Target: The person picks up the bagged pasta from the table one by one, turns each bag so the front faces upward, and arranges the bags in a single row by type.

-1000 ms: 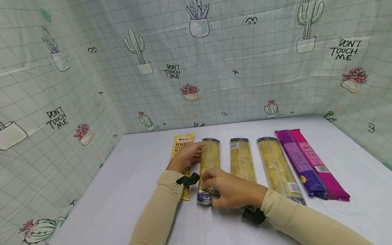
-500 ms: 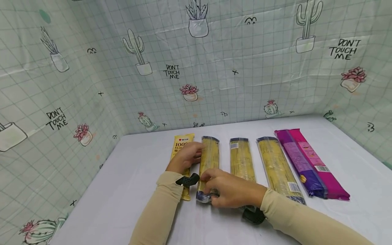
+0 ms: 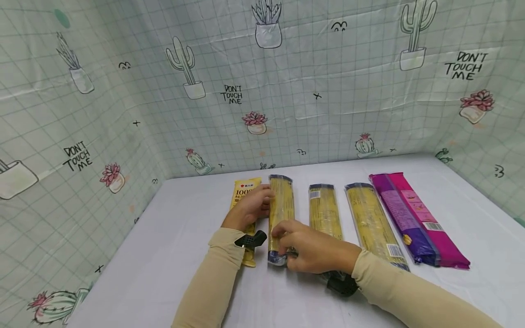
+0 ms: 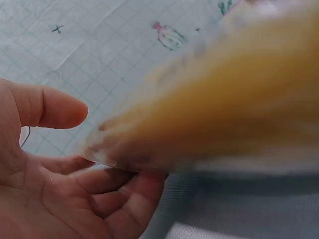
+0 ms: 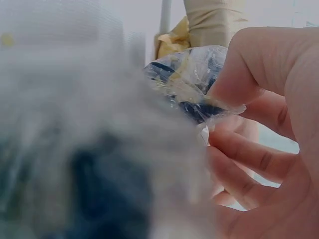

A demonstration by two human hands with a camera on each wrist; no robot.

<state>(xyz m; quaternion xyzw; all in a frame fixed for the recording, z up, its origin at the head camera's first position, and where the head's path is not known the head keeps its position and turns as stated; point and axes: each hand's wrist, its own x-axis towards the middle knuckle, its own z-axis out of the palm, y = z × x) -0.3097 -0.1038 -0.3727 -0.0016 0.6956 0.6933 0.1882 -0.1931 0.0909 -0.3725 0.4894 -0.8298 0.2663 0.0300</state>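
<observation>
I see the long, film-wrapped yellow packet [image 3: 281,200] near the worktop's [image 3: 164,259] far edge, its crinkly navy near end pinched in my right hand [image 3: 311,246]. My left hand [image 3: 249,207], thumb spread, touches its far end with the fingers, partly covering a slim matte-yellow packet [image 3: 247,184]. Rightward lie two similar flat packets [image 3: 325,212] and a smooth purple-pink one [image 3: 418,221].

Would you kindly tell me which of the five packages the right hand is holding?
The second package from the left: the right hand pinches its near end, no other's.
</observation>
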